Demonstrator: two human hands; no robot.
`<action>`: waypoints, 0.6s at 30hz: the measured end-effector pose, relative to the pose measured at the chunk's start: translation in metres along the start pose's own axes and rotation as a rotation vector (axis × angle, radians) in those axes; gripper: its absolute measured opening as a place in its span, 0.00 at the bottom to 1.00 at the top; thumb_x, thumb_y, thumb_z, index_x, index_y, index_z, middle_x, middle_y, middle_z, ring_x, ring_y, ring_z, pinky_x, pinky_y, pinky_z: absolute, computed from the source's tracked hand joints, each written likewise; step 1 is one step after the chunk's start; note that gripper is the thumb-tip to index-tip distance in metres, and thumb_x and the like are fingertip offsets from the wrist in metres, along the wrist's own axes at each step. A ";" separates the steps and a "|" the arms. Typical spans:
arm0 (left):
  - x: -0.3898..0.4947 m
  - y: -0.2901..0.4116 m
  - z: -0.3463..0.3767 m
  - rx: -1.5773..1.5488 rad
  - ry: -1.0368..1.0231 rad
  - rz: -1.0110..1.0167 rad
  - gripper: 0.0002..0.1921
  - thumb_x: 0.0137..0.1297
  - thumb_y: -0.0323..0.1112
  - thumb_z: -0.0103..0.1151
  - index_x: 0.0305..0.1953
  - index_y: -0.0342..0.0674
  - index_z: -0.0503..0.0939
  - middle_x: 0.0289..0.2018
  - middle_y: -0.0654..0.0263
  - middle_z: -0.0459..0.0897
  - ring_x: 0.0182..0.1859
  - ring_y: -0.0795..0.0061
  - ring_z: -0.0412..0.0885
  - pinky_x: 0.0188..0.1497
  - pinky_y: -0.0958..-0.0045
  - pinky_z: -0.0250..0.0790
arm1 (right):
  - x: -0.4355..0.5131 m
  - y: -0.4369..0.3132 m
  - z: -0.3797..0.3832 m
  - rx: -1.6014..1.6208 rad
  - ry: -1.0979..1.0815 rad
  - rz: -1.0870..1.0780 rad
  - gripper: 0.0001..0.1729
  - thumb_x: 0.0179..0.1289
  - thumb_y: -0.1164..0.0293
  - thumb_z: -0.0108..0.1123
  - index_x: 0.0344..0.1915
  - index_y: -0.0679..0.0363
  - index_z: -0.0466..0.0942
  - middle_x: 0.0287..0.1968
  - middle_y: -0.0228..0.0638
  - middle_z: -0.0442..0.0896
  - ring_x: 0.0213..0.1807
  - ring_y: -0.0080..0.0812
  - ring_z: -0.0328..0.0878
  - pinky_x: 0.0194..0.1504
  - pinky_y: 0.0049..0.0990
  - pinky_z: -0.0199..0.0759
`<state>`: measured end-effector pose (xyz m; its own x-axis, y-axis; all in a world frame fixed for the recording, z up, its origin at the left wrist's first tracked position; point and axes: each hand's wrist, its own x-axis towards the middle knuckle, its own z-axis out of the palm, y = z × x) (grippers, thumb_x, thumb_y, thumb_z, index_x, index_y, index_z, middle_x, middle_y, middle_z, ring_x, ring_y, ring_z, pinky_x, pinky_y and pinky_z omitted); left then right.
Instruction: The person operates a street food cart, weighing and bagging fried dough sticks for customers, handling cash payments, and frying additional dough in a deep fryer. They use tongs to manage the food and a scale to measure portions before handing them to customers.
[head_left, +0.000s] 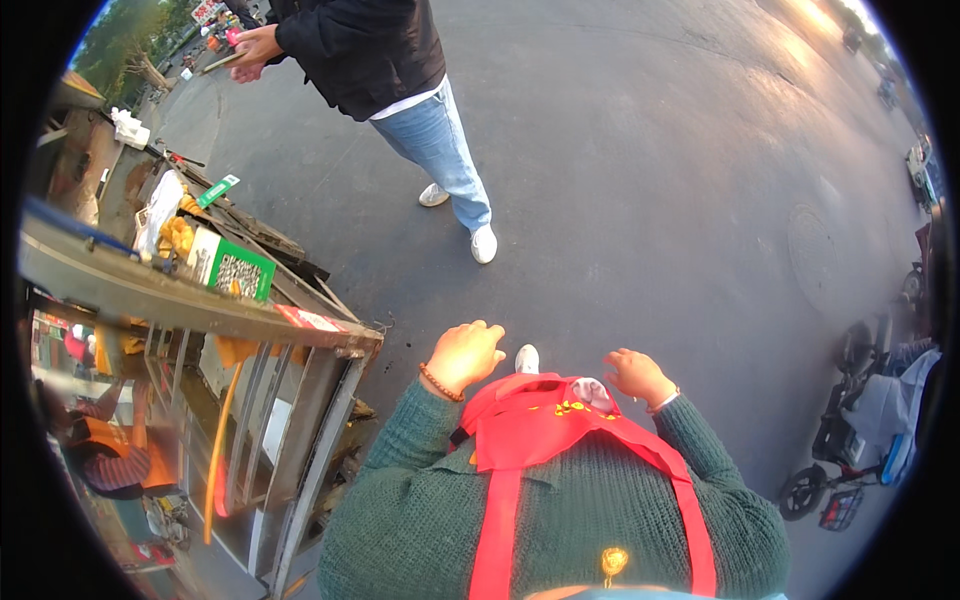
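Observation:
My left hand (466, 354) hangs in front of me above the asphalt, with a beaded bracelet at the wrist. Its fingers are loosely curved and grip nothing. On the other side, my right hand (639, 375) is also free, fingers slightly bent and apart. Between the two sits a red apron (536, 431) worn over my green knit sweater (585, 517). A pale crumpled item (591, 393) pokes out at the apron's top edge. Closest to my left hand is the corner of a metal-framed street stall (356, 337); the hand does not touch it.
Ahead stands a person (367, 52) in a dark jacket, holding a phone (223, 63). On the stall are a green printed-code sign (241, 271), yellow fried-looking food (176, 236) and a white plastic bag (159, 210). A parked scooter (847, 427) is at right; another person (120, 457) appears lower left.

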<state>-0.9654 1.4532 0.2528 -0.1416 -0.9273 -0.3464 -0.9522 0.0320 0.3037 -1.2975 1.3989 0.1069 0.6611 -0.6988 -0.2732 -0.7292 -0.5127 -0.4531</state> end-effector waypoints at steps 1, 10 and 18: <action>0.028 0.001 -0.006 0.044 -0.081 -0.030 0.19 0.62 0.41 0.61 0.53 0.43 0.77 0.43 0.58 0.82 0.47 0.55 0.81 0.50 0.58 0.74 | 0.015 0.025 0.002 0.043 0.022 0.022 0.17 0.59 0.64 0.62 0.44 0.63 0.79 0.38 0.44 0.83 0.41 0.45 0.83 0.43 0.38 0.77; 0.252 0.005 -0.084 0.044 -0.118 0.210 0.19 0.63 0.42 0.61 0.52 0.43 0.77 0.44 0.57 0.81 0.47 0.55 0.81 0.48 0.57 0.74 | -0.033 0.300 0.174 0.908 -0.235 1.174 0.13 0.67 0.67 0.54 0.41 0.65 0.80 0.29 0.41 0.83 0.25 0.36 0.81 0.23 0.34 0.73; 0.480 -0.003 -0.072 -0.063 -0.240 0.133 0.17 0.62 0.42 0.61 0.49 0.41 0.78 0.41 0.54 0.82 0.46 0.54 0.82 0.48 0.57 0.74 | 0.116 0.446 0.082 0.056 -0.614 0.383 0.16 0.66 0.61 0.55 0.44 0.59 0.81 0.31 0.38 0.85 0.30 0.34 0.83 0.31 0.34 0.76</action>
<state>-1.0112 0.9814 0.1499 -0.3316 -0.8014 -0.4978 -0.9032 0.1173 0.4129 -1.5318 1.1300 -0.1968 0.3534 -0.4100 -0.8409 -0.9301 -0.2505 -0.2687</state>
